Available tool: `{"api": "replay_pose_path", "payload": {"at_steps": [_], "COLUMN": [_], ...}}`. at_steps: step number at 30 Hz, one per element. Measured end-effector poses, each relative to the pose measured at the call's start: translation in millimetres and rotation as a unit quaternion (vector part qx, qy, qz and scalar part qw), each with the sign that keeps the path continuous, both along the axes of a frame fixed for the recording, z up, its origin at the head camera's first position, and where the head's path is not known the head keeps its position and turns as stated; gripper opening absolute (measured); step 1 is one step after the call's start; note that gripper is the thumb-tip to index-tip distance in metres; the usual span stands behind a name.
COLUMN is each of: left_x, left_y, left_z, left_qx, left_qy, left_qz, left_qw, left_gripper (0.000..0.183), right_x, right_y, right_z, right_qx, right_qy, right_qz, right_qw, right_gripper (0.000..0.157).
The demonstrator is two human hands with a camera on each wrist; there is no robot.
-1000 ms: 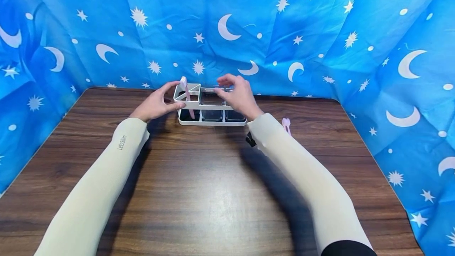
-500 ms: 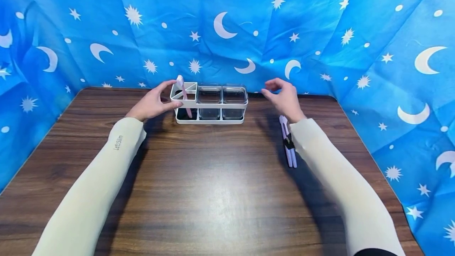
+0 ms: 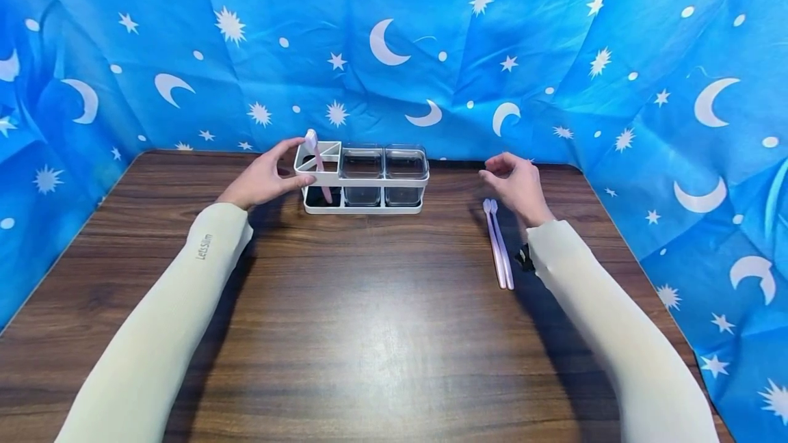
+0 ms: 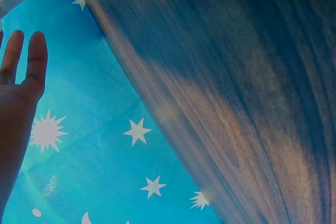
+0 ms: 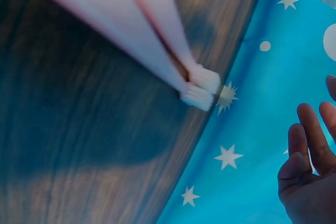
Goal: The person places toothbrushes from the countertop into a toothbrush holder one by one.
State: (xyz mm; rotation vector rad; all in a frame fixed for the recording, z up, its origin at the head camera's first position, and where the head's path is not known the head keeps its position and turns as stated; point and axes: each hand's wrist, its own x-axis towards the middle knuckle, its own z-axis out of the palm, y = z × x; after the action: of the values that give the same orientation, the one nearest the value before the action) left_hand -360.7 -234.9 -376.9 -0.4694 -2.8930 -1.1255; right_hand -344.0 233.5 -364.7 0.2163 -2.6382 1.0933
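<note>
1. The left hand (image 3: pixel 258 176), left of centre in the head view, grasps the left end of the rack (image 3: pixel 369 183): thumb at the front rim, fingers toward the back. This spread looks meant to steady the frame rather than lift it, since the base sits flat on the table (image 3: pixel 369 320).

2. One brush (image 3: pixel 318 158) stands in the rack's divided left section, head up, leaning toward the upper left. The tilt is probably because the opening is wider than the handle; its foot reaches the black lower tier. Which of the small openings it passes through is hard to tell, as is whether a left fingertip touches its head.

3. Two clear cups (image 3: pixel 362 166) fill the rack's middle and right openings, each apparently kept in place by the frame around it.

4. The right hand (image 3: pixel 516 186), right of centre, grasps nothing; its fingers are loosely bent, above the table's far edge.

5. The loose brushes (image 3: pixel 495 245) lie side by side just below that hand, heads toward the top of the frame. Being parallel and heads-away likely leaves both easy to reach. The right wrist view shows their bristles near the table's edge.
</note>
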Motion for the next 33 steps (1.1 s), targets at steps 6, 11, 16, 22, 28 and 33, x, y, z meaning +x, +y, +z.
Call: {"api": "replay_pose_path", "payload": {"at_steps": [6,11,16,22,28,33], "left_x": [0.0,-0.4,-0.2,-0.4,-0.2,0.2], "left_y": [1,2,1,0,0,1], "left_z": [1.8,3.2,3.8,3.3,3.0,2.6], "left_qx": [0.001,0.002,0.001,0.000,-0.004,-0.005], "left_qy": [0.000,0.002,0.000,-0.002,-0.002,-0.006], "left_qz": [-0.003,-0.005,-0.004,-0.003,-0.002,0.002], "left_qw": [1.0000,1.0000,1.0000,1.0000,1.0000,1.0000], "left_gripper": [0.088,0.088,0.088,0.089,0.089,0.090], "right_x": [4.1,5.4,7.1,14.2,17.7,18.4], "right_y": [8,14,21,28,33,34], "right_z": [-4.8,-9.8,-15.0,-18.9,-26.3,-32.2], "right_qx": [-0.004,0.010,0.040,0.078,0.111,0.114], "right_qy": [-0.030,-0.045,-0.060,-0.126,-0.181,-0.195], "right_qz": [-0.003,-0.006,-0.007,0.006,0.027,0.035], "right_qw": [1.000,0.999,0.997,0.989,0.977,0.973], "right_gripper": [0.025,0.025,0.017,0.016,0.013,0.011]}}
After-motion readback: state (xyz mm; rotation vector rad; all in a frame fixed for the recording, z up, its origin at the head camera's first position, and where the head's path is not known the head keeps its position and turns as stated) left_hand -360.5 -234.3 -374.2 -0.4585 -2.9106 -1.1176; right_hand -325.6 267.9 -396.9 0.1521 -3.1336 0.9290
